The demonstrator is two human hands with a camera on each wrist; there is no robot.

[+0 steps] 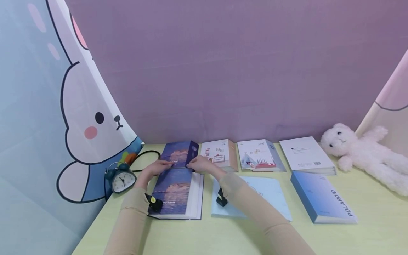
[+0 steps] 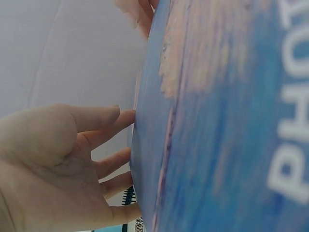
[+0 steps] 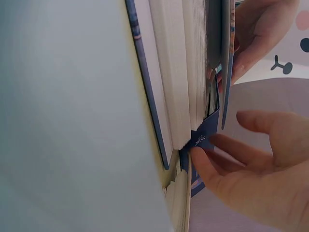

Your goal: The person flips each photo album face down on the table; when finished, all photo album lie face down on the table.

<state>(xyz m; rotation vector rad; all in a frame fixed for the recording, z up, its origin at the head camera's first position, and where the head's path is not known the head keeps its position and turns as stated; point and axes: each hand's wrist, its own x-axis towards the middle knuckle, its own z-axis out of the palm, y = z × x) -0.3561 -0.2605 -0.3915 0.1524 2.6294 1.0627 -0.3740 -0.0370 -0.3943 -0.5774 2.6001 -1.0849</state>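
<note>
Where the hands meet: at the far end of a photo album (image 1: 178, 191), which is laid flat on the left part of a pale green table (image 1: 366, 233), its glossy blue cover printed with pink clouds.
Second album: a matching album (image 1: 180, 153) is set just beyond the first, against the purple wall; whether the two touch cannot be told.
Left hand: the left hand (image 1: 158, 167) is laid on the seam between the two albums; in the left wrist view its fingers (image 2: 108, 137) are seen nearly straight, tips pressed to the smooth cover edge, nothing gripped.
Right hand: the right hand (image 1: 198, 164) is placed at the right corner of the far album; in the right wrist view a dark blue cover corner is touched by loosely curled fingers (image 3: 205, 162) beside a thick white page block; a true pinch cannot be told.
Left of the albums: a round teal alarm clock (image 1: 120, 179) is stood near the rabbit-printed curtain (image 1: 79, 117).
Right side: more boxy albums are laid out, one blue and marked POLAROID (image 1: 322, 196), with a fluffy white plush bear (image 1: 360, 150) at the far right.
</note>
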